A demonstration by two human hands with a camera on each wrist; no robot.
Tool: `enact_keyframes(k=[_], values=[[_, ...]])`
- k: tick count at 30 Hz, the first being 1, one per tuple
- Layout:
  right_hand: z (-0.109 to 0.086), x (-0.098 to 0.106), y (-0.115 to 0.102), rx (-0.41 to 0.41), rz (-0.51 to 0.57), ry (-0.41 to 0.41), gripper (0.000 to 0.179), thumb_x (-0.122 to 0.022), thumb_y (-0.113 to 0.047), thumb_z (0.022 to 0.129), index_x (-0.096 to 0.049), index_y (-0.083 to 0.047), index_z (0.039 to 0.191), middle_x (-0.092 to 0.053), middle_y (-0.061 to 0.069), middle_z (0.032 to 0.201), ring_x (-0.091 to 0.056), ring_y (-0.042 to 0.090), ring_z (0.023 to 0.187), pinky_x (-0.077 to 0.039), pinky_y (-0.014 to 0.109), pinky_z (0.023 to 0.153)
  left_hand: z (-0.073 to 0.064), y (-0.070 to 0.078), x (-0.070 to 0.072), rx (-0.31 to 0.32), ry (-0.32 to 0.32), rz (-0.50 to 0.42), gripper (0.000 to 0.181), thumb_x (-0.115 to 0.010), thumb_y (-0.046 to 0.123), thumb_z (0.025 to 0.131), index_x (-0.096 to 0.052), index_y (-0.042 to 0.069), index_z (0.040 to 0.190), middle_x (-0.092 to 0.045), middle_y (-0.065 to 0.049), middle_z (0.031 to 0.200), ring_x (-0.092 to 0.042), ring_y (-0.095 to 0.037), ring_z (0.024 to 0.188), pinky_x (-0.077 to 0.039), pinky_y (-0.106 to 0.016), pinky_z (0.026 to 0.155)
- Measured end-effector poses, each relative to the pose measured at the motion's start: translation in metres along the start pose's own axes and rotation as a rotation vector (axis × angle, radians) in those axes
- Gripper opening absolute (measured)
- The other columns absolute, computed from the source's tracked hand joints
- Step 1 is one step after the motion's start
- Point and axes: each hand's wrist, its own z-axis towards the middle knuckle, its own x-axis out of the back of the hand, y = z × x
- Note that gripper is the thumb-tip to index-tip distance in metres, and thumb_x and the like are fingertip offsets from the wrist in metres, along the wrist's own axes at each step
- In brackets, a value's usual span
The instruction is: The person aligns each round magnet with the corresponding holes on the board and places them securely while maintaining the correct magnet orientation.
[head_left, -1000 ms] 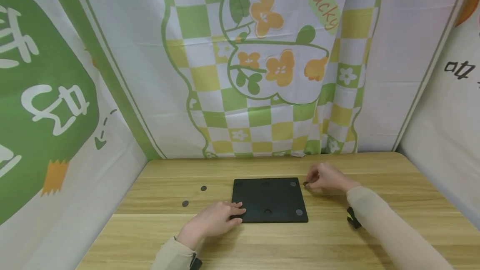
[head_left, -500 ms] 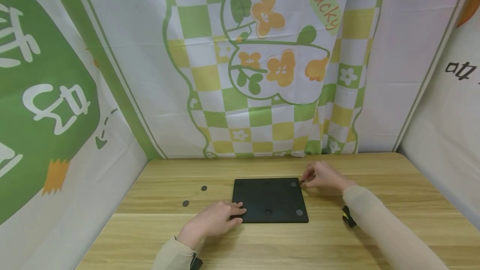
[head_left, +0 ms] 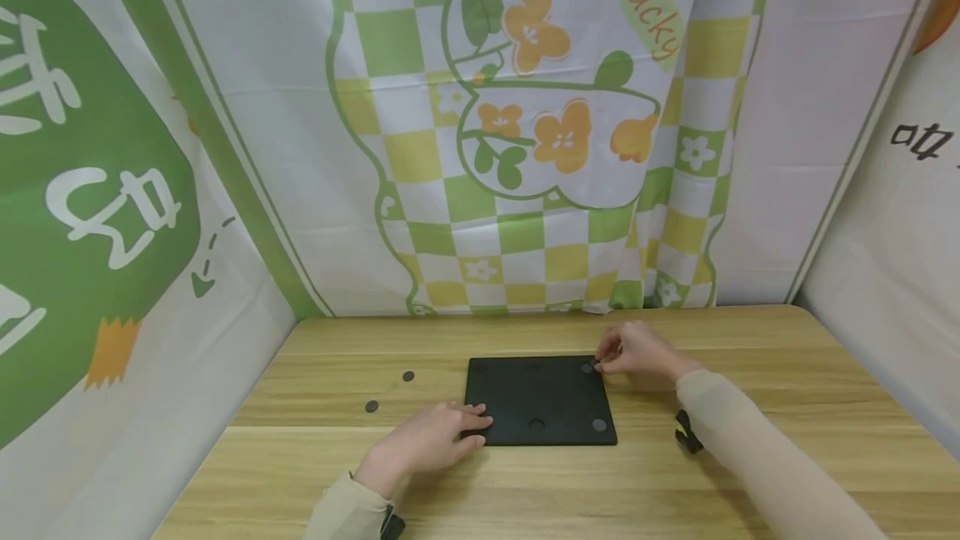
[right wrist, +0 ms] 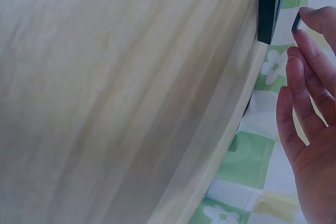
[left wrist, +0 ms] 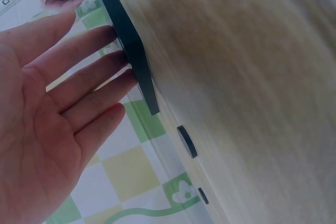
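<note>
A flat black rectangular board (head_left: 540, 397) lies on the wooden table, with shallow round recesses along its edges. My left hand (head_left: 433, 437) rests its fingertips on the board's near left corner; in the left wrist view its fingers (left wrist: 86, 74) are extended. Between thumb and forefinger my right hand (head_left: 647, 350) pinches a small dark disc (right wrist: 296, 22), held on edge at the board's far right corner. A grey disc (head_left: 587, 368) shows beside those fingertips, and another grey disc (head_left: 599, 425) sits at the near right corner.
Left of the board lie two loose dark discs, one farther disc (head_left: 408, 376) and one nearer disc (head_left: 372, 407). A printed checkered curtain (head_left: 517, 232) hangs behind the table (head_left: 570, 490), and white-and-green cloth encloses both sides.
My right hand has moved left with the pinched disc, from beside the board to its far right corner. The left hand and the loose discs have stayed put.
</note>
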Motion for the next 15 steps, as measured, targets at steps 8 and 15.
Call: enact_keyframes(k=[8, 15], values=[[0.0048, -0.0034, -0.0014, 0.022, -0.001, 0.0, 0.011, -0.081, -0.023, 0.073, -0.073, -0.017, 0.074, -0.063, -0.007, 0.075, -0.055, -0.001, 0.064, -0.049, 0.017, 0.057, 0.0006, -0.0001, -0.0006, 0.007, -0.004, -0.005, 0.036, -0.055, 0.031, 0.096, -0.061, 0.016, 0.128, -0.053, -0.005, 0.138, -0.051, -0.027, 0.127, -0.044, -0.044, 0.103], [0.0091, -0.0063, -0.0051, 0.011, 0.029, -0.023, 0.009, -0.08, -0.024, 0.075, -0.073, -0.018, 0.076, -0.065, -0.006, 0.077, -0.057, 0.001, 0.065, -0.05, 0.018, 0.058, 0.0005, 0.0003, -0.0004, 0.014, -0.002, 0.001, 0.036, -0.054, 0.031, 0.096, -0.061, 0.016, 0.128, -0.053, -0.005, 0.139, -0.05, -0.028, 0.127, -0.043, -0.045, 0.104]])
